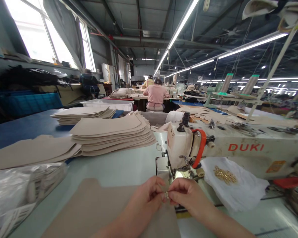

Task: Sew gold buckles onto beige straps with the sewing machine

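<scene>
In front of the sewing machine's needle area, my left hand (146, 196) and my right hand (188, 196) meet fingertip to fingertip. Both are closed in a pinch on a small gold metal fitting (167, 195), whose exact kind is too small to make out. Beneath them a flat beige fabric panel (109, 205) lies on the table, its far right corner close to the needle. A heap of similar gold fittings (224, 175) rests on a white plastic bag (240, 196) to the right of my right hand. The white sewing machine (180, 145) stands just beyond my fingers.
Thick stacks of beige panels (109, 134) lie on the table at the left, with a clear plastic bag (12, 188) nearer me. Thread cones (227, 84) stand at the back right. A person in a pink top (156, 96) sits ahead, back turned.
</scene>
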Tool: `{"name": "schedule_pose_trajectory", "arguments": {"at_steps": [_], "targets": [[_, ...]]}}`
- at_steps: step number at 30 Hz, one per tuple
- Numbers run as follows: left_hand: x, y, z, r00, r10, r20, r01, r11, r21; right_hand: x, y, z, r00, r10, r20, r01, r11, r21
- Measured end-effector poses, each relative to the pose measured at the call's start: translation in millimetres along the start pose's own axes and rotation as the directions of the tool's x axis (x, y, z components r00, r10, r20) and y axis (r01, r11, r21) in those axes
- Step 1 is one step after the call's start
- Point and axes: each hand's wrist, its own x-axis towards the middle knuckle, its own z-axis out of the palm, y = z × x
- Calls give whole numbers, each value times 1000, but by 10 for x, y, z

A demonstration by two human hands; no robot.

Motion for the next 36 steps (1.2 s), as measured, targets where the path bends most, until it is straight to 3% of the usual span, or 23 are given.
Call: {"name": "schedule_pose_trajectory", "arguments": {"at_steps": [3,8,14,19,27,36], "targets": [[16,48,-26,999,-32,32,35,995,-95,-2,28,12,997,34,66,-42,989,139],[94,101,-57,973,-230,-2,216,918,-333,-42,3,17,998,61,36,-68,955,290],[147,78,-26,962,-245,120,271,907,-321,-58,17,60,995,100,15,-99,926,365],[126,69,-44,960,-256,117,276,938,-212,-63,55,54,997,57,46,-68,950,305],[50,-64,-50,997,-76,-22,77,993,89,-148,35,158,994,-104,14,99,975,197],[35,-31,-26,996,-54,-66,57,997,42,-177,-31,115,956,-280,-93,269,956,-114]]}}
